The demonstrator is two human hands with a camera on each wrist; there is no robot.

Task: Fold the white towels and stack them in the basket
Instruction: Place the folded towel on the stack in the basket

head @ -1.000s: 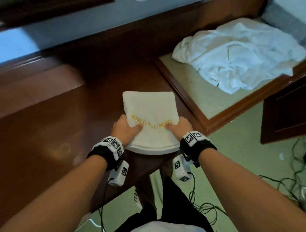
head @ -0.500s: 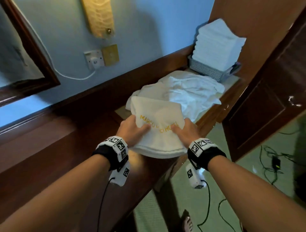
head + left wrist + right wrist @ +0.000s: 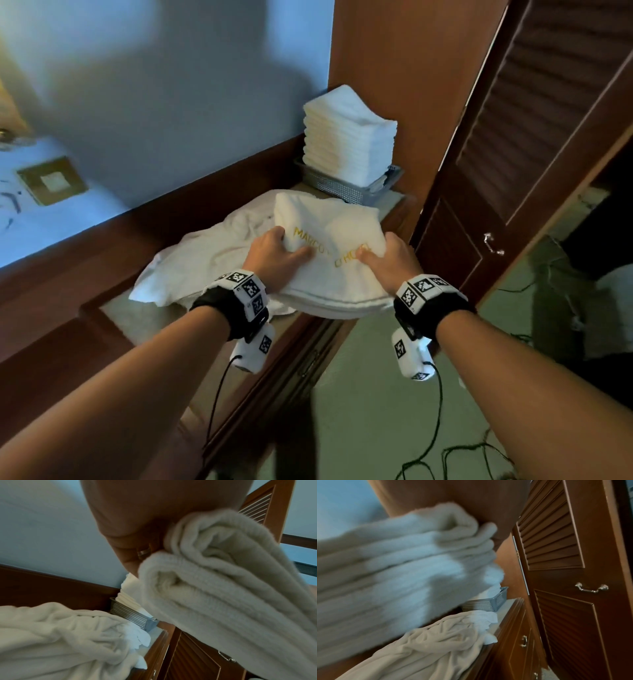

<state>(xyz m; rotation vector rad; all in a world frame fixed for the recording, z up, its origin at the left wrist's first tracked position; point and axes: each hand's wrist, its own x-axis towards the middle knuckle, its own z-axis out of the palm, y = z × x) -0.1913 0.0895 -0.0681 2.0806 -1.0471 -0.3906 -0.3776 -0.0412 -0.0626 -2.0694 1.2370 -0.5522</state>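
Left hand (image 3: 274, 257): thumb on top, fingers curled under the near left edge of the folded towel (image 3: 329, 253), gripping it. Right hand (image 3: 387, 263) grips the near right edge likewise. The towel is held in the air above the loose towels (image 3: 205, 263), short of the basket (image 3: 339, 190) with its folded stack (image 3: 349, 137). Left wrist view alone shows a ring (image 3: 143, 551); right wrist view, the louvred door (image 3: 556, 534) handle.

Gold embroidered lettering on folded white towel (image 3: 329, 246): "MARCO" legible at left, "HOTEL" partly legible at right, middle letters creased and unreadable. Square black-and-white coded markers on both wristbands (image 3: 245, 286); no readable characters.
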